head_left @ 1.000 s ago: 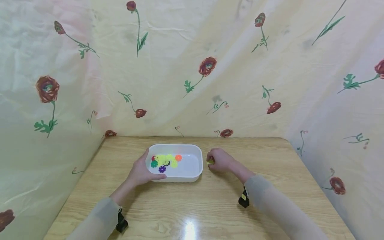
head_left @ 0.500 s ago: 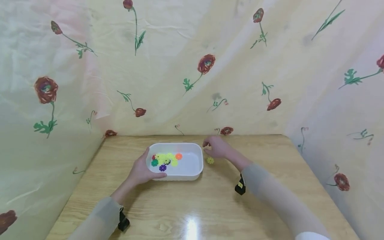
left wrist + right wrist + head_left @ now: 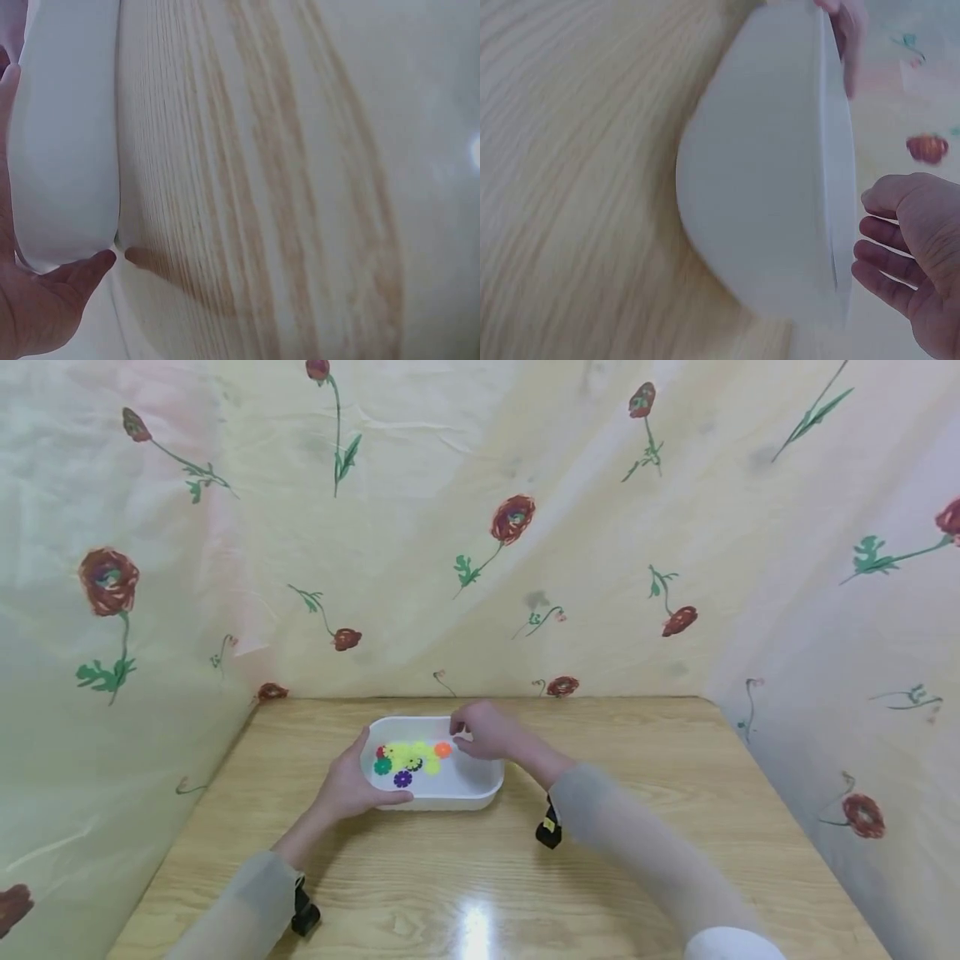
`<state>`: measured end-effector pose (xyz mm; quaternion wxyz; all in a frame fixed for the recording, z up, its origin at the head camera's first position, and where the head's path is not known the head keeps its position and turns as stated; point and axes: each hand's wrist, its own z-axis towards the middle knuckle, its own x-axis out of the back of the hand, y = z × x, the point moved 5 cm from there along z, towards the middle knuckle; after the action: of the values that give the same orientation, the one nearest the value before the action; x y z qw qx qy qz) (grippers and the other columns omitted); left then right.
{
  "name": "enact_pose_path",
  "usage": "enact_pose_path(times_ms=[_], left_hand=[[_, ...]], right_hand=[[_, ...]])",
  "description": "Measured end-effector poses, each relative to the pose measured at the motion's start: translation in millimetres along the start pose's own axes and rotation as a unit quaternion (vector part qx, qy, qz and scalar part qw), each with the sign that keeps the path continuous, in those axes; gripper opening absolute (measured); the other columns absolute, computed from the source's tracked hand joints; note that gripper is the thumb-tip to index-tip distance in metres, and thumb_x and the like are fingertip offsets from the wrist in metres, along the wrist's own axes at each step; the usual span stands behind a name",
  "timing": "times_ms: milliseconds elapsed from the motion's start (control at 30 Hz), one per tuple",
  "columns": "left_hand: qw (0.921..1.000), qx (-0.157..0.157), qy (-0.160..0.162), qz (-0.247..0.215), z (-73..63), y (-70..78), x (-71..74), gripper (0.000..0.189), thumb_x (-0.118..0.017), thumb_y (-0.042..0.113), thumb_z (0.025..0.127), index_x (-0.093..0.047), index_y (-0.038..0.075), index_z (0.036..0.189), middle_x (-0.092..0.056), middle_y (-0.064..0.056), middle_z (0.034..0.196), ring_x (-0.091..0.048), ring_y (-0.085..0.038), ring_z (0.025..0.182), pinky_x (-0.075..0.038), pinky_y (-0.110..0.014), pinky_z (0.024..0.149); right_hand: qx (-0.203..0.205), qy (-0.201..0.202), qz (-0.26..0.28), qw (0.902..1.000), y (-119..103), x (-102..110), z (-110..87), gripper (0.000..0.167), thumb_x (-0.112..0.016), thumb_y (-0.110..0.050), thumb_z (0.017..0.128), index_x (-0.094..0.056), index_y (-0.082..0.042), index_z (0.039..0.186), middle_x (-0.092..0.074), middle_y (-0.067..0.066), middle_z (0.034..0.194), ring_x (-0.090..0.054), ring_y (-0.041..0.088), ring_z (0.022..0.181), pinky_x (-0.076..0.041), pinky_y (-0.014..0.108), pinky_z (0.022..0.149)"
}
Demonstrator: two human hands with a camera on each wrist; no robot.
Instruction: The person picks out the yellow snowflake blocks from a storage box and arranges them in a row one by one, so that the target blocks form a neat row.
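A white plastic box (image 3: 472,781) stands on the wooden table. Flower-shaped plastic discs lie inside it, mostly towards the left: several yellow discs (image 3: 401,753), an orange disc (image 3: 443,750), a green disc (image 3: 382,766), a purple disc (image 3: 402,779) and a red disc (image 3: 381,751). My left hand (image 3: 351,785) grips the box's left end, thumb along the near wall. Over the right part of the box is my right hand (image 3: 487,731), fingers loosely bent. In the right wrist view, nothing shows between the thumb and fingers of that right hand (image 3: 922,247).
The wooden tabletop (image 3: 450,868) reaches back to a flower-patterned cloth (image 3: 420,543) that hangs behind and at both sides. A black wrist camera (image 3: 550,831) hangs below the right wrist, and another camera (image 3: 305,914) below the left.
My right hand let go of a yellow disc on the table right of the box, then moved left over the box. That disc is now out of sight. My left hand has stayed.
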<state>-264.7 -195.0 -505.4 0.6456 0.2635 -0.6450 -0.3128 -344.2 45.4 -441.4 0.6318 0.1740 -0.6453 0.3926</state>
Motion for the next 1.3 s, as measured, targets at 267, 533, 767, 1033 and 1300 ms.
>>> enact_pose_path(times_ms=[267,533,767,1033,1300], left_hand=[[0.9998,-0.017,0.001,0.012,4.1,2.0,-1.9,0.141,-0.099,0.055,0.067,-0.017,0.006,0.170,-0.039,-0.024,0.168,-0.050,-0.044,0.145,-0.045,-0.064,0.119],[0.9999,-0.005,-0.008,0.012,2.7,-0.1,-2.1,0.141,-0.099,0.053,0.068,-0.015,0.007,0.171,-0.037,-0.024,0.169,-0.048,-0.045,0.147,-0.044,-0.065,0.119],[0.9999,-0.012,-0.005,0.004,1.0,1.5,-2.1,0.140,-0.099,0.052,0.068,-0.016,0.007,0.171,-0.041,-0.023,0.166,-0.054,-0.042,0.140,-0.048,-0.062,0.116],[0.9999,-0.012,0.001,0.005,0.4,2.0,0.7,0.136,-0.098,0.050,0.071,-0.016,0.008,0.171,-0.041,-0.022,0.167,-0.053,-0.043,0.141,-0.048,-0.062,0.116],[1.0000,-0.006,0.002,0.004,-0.1,1.2,2.2,0.138,-0.098,0.052,0.070,-0.015,0.009,0.171,-0.038,-0.022,0.168,-0.051,-0.044,0.144,-0.047,-0.063,0.117]], right_hand=[[0.025,-0.037,0.009,0.9990,-23,-32,16.3,0.014,-0.074,-0.010,0.094,-0.079,-0.008,0.106,-0.079,0.006,0.103,-0.072,0.019,0.095,-0.060,0.042,0.097],[-0.003,-0.087,0.012,0.9961,-32,-53,18.7,0.018,-0.075,-0.012,0.096,-0.080,-0.011,0.114,-0.080,0.002,0.111,-0.072,0.017,0.106,-0.059,0.029,0.097],[-0.010,-0.110,0.026,0.9936,-37,-62,13.9,0.019,-0.075,-0.008,0.094,-0.081,-0.012,0.111,-0.082,0.000,0.111,-0.075,0.015,0.109,-0.059,0.027,0.101],[0.003,-0.117,0.023,0.9928,-40,-63,14.4,0.020,-0.076,-0.009,0.094,-0.081,-0.014,0.112,-0.080,-0.002,0.109,-0.072,0.011,0.104,-0.059,0.026,0.099],[0.000,-0.133,-0.012,0.9911,-43,-64,15.9,0.027,-0.081,-0.010,0.090,-0.081,-0.015,0.117,-0.078,-0.001,0.119,-0.071,0.017,0.118,-0.055,0.031,0.110]])
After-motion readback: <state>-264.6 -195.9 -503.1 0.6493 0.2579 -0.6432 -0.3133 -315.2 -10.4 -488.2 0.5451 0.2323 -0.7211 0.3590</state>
